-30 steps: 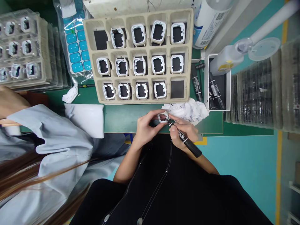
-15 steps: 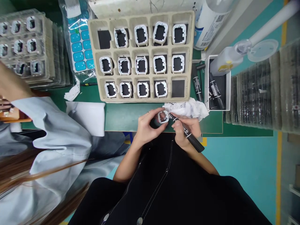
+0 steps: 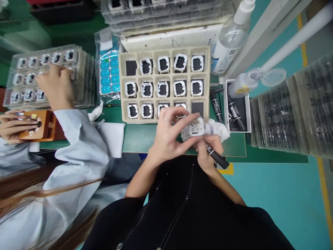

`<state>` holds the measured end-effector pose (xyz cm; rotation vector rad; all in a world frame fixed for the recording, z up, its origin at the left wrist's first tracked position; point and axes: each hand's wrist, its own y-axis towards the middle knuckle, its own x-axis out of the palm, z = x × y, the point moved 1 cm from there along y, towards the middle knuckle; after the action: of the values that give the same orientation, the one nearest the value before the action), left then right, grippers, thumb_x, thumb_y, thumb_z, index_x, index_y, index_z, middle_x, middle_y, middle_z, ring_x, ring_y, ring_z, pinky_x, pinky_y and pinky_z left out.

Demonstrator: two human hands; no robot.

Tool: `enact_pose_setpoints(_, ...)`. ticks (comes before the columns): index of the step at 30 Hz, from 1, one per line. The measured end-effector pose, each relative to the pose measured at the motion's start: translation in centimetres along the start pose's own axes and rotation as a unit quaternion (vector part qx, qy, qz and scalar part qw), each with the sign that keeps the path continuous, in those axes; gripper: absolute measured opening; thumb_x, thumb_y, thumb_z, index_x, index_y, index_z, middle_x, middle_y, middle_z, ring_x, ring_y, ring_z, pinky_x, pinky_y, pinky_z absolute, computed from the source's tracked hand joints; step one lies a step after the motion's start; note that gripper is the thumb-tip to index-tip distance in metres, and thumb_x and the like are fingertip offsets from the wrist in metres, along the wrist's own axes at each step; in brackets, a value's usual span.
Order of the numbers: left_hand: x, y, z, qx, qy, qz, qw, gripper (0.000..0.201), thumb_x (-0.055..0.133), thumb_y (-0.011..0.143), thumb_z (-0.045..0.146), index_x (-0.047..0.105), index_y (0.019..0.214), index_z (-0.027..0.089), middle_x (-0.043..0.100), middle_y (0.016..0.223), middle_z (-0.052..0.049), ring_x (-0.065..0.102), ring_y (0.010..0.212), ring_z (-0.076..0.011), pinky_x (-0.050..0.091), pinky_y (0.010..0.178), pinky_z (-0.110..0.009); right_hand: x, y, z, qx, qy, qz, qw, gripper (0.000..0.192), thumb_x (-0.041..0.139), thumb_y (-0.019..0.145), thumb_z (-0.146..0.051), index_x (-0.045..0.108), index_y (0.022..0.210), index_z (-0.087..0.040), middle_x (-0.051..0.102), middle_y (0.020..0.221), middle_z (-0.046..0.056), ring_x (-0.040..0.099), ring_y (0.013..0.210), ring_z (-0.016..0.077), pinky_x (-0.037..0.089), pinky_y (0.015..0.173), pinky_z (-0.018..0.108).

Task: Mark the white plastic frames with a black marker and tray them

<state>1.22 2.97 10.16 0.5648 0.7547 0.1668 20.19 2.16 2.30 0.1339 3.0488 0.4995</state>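
Between the thumb and fingers of my left hand (image 3: 169,133) is a white watch-case frame (image 3: 197,127), slightly blurred, just in front of the tray's lower right corner. My right hand (image 3: 207,152) grips a black marker pen (image 3: 218,158), its thick end pointing down to the right; its tip is hidden behind my fingers. Behind both hands stands a beige moulded tray (image 3: 166,52) with similar white frames in most pockets. The upper left and lower right pockets hold only dark pads. Beneath the held frame lies crumpled white tissue (image 3: 218,130).
A white box (image 3: 248,126) with markers and a dispenser bottle (image 3: 240,85) stands right, near a spray bottle (image 3: 229,41). Left are bagged blue stickers (image 3: 105,73) and stacked clear trays (image 3: 83,76). A co-worker's hand (image 3: 58,86) reaches over those trays; the other rests on an orange fixture (image 3: 48,126).
My left hand has lifted the frame up and rightward, away from the marker, towards the tray's lower right corner. The view has tilted up. The co-worker's arm now reaches onto the clear trays.
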Motion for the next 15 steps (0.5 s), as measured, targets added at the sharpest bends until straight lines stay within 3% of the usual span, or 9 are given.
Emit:
enact_pose_setpoints(4,1.8,3.9,-1.5,0.007,0.090,-0.056,0.994,0.050,0.092,0.110,0.040,0.079,0.157,0.031,0.067,0.155,-0.018,0.061,0.146,-0.0437,0.057,0.127,-0.068,0.0,0.0,-0.1,-0.006,-0.005,-0.007,1.000,0.025,0.084,0.115,-0.045,0.073,0.104,-0.026,0.077,0.071,-0.005,0.069,0.049,0.0162,0.059,0.052,0.026)
enact_pose_setpoints(8,2.4,4.8,-1.3,0.003,0.156,-0.106,0.982,0.051,0.089,0.110,0.032,0.076,0.158,0.022,0.063,0.164,-0.025,0.058,0.151,-0.0487,0.055,0.127,-0.073,-0.1,-0.1,0.3,-0.003,-0.010,-0.001,1.000,0.027,0.087,0.113,-0.048,0.073,0.103,-0.026,0.079,0.072,-0.004,0.070,0.049,0.0169,0.060,0.052,0.026)
enact_pose_setpoints(12,0.3,4.3,-0.7,-0.026,0.171,-0.115,0.978,0.042,0.080,0.117,0.038,0.076,0.157,0.027,0.064,0.171,-0.020,0.056,0.155,-0.0432,0.054,0.130,-0.067,-0.6,-0.5,0.9,0.024,-0.022,-0.006,0.999,0.028,0.089,0.110,-0.049,0.073,0.104,-0.026,0.080,0.075,-0.002,0.075,0.055,0.0197,0.063,0.057,0.030)
enact_pose_setpoints(15,-2.7,4.0,-2.5,-0.076,0.192,-0.033,0.978,0.031,0.068,0.123,0.039,0.079,0.150,0.028,0.074,0.152,-0.016,0.065,0.142,-0.0368,0.055,0.128,-0.061,-0.9,-0.7,1.3,0.039,-0.031,-0.009,0.999,0.030,0.090,0.109,-0.051,0.072,0.103,-0.027,0.079,0.075,-0.002,0.075,0.057,0.0210,0.064,0.058,0.032)
